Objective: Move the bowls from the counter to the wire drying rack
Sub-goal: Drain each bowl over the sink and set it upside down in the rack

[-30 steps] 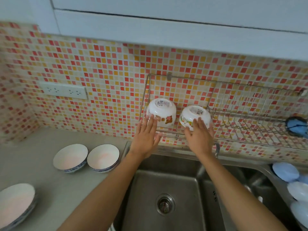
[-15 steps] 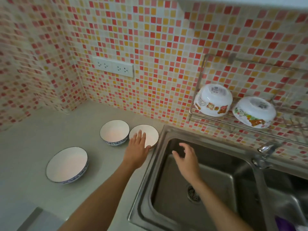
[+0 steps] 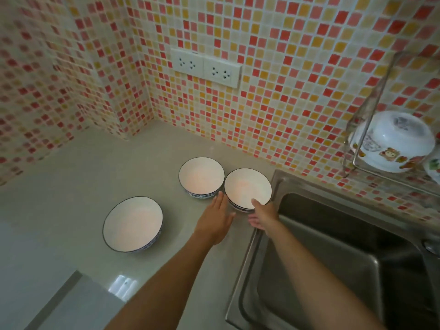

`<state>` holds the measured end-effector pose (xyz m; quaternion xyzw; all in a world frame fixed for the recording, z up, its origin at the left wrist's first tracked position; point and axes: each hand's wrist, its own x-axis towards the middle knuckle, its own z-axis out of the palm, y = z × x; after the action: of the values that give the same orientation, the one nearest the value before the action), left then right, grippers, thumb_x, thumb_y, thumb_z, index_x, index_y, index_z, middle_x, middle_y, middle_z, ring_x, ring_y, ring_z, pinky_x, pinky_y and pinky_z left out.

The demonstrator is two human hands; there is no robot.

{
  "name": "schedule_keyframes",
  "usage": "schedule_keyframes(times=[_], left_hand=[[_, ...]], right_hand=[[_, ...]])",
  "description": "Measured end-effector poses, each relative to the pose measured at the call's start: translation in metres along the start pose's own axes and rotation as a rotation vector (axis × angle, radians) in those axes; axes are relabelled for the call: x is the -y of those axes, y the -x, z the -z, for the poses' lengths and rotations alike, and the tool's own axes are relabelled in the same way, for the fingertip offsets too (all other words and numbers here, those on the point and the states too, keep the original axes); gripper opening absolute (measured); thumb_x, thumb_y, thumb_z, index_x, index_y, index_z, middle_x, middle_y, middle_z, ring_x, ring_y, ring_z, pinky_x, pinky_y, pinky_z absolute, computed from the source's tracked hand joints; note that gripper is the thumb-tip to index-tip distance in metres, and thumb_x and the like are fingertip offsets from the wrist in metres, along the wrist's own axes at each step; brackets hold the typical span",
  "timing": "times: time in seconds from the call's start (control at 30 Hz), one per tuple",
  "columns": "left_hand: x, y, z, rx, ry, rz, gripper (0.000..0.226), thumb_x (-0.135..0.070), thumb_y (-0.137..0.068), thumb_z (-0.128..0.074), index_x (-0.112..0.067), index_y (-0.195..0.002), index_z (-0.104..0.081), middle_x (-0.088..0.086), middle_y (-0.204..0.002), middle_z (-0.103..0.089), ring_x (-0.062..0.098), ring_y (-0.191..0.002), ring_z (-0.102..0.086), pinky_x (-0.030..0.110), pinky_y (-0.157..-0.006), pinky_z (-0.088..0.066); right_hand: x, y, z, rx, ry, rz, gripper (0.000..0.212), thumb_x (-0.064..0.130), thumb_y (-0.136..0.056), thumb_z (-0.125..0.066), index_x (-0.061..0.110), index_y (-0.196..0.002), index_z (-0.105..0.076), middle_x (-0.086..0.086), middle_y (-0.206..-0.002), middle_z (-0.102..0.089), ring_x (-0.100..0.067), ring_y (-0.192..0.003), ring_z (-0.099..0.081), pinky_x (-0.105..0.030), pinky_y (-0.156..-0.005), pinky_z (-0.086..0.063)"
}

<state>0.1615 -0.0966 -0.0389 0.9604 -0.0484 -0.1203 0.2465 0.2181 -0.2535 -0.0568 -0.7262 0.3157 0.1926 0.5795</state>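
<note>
Three white ceramic bowls with blue-patterned rims stand upright on the grey counter (image 3: 71,177). The bowl nearest the steel sink (image 3: 333,246) is the right bowl (image 3: 247,188). The left hand (image 3: 215,220), fingers straight and together, touches its left side; the right hand (image 3: 264,216) touches its near rim, fingers loosely spread. The middle bowl (image 3: 201,176) touches it; the left bowl (image 3: 132,223) sits well apart.

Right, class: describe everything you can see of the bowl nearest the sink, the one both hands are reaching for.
The bowl nearest the sink is round, white inside with a thin dark rim and a blue pattern on its outer wall; it looks ceramic. It stands upright and empty on the grey counter, close beside a matching bowl; whether they touch is unclear. The left hand reaches its near-left side with straight fingers, and the right hand has a finger over its near rim. It is not lifted.
</note>
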Motion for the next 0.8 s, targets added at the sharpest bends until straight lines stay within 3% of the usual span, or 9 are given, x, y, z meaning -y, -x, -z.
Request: schedule_keyframes(times=[0.13, 0.23, 0.33, 0.47, 0.6, 0.7, 0.8], left_hand=[[0.012, 0.004, 0.0, 0.009, 0.052, -0.006, 0.065, -0.042, -0.101, -0.027, -0.008, -0.151, -0.003, 0.008, -0.16, 0.006, 0.017, -0.147, 0.002, 0.027, -0.116, -0.005], [0.012, 0.006, -0.001, 0.013, 0.164, 0.001, 0.065, -0.042, -0.101, -0.028, -0.009, -0.151, -0.004, 0.006, -0.16, 0.003, 0.015, -0.147, -0.001, 0.027, -0.116, -0.009], [-0.001, 0.0, -0.002, -0.031, 0.385, 0.03, 0.065, -0.044, -0.099, -0.032, -0.012, -0.151, -0.01, 0.004, -0.159, -0.011, 0.016, -0.146, -0.013, 0.03, -0.116, -0.015], [-0.031, -0.008, 0.001, -0.15, 0.714, 0.105, 0.046, -0.037, -0.098, -0.041, -0.014, -0.138, -0.038, 0.007, -0.138, -0.051, 0.026, -0.126, -0.049, 0.034, -0.104, -0.039], [-0.056, -0.009, -0.008, -0.069, 0.848, 0.174, 0.034, -0.034, -0.1, -0.035, -0.022, -0.132, -0.042, 0.011, -0.131, -0.055, 0.033, -0.114, -0.054, 0.053, -0.096, -0.047], [-0.072, 0.0, -0.025, 0.033, 0.898, 0.19, 0.034, -0.037, -0.099, -0.033, -0.027, -0.13, -0.042, 0.011, -0.13, -0.054, 0.035, -0.113, -0.055, 0.056, -0.094, -0.048], [-0.093, 0.015, -0.043, 0.095, 0.922, 0.154, 0.032, -0.04, -0.097, -0.035, -0.033, -0.126, -0.045, 0.009, -0.131, -0.054, 0.034, -0.113, -0.055, 0.057, -0.092, -0.049]], right_hand=[[0.0, -0.005, -0.005, -0.014, -0.113, -0.025, 0.042, 0.008, -0.096, -0.04, 0.003, -0.137, -0.039, -0.029, -0.108, -0.067, -0.034, -0.074, -0.068, -0.038, -0.063, -0.056], [-0.005, 0.009, 0.002, -0.001, -0.182, -0.03, 0.045, 0.002, -0.095, -0.036, 0.007, -0.139, -0.034, -0.029, -0.112, -0.063, -0.036, -0.078, -0.068, -0.042, -0.07, -0.057], [-0.014, 0.033, 0.014, 0.031, -0.192, -0.02, 0.045, 0.003, -0.096, -0.034, 0.011, -0.141, -0.031, -0.028, -0.118, -0.062, -0.032, -0.072, -0.07, -0.035, -0.061, -0.059], [-0.019, 0.072, 0.039, 0.058, -0.165, 0.025, 0.04, 0.006, -0.097, -0.033, 0.014, -0.136, -0.034, -0.025, -0.111, -0.065, -0.029, -0.07, -0.07, -0.03, -0.057, -0.06], [-0.033, 0.103, 0.076, 0.014, -0.099, 0.048, 0.03, 0.019, -0.096, -0.043, 0.013, -0.126, -0.039, -0.019, -0.085, -0.071, -0.026, -0.065, -0.07, -0.034, -0.061, -0.06], [-0.048, 0.118, 0.107, -0.037, -0.096, 0.026, 0.035, 0.027, -0.094, -0.052, 0.018, -0.126, -0.04, -0.012, -0.105, -0.065, -0.027, -0.082, -0.068, -0.04, -0.066, -0.061], [-0.064, 0.13, 0.141, 0.068, -0.414, -0.083, 0.027, 0.022, -0.094, -0.053, 0.015, -0.119, -0.047, -0.012, -0.115, -0.054, -0.031, -0.095, -0.061, -0.05, -0.079, -0.058]])
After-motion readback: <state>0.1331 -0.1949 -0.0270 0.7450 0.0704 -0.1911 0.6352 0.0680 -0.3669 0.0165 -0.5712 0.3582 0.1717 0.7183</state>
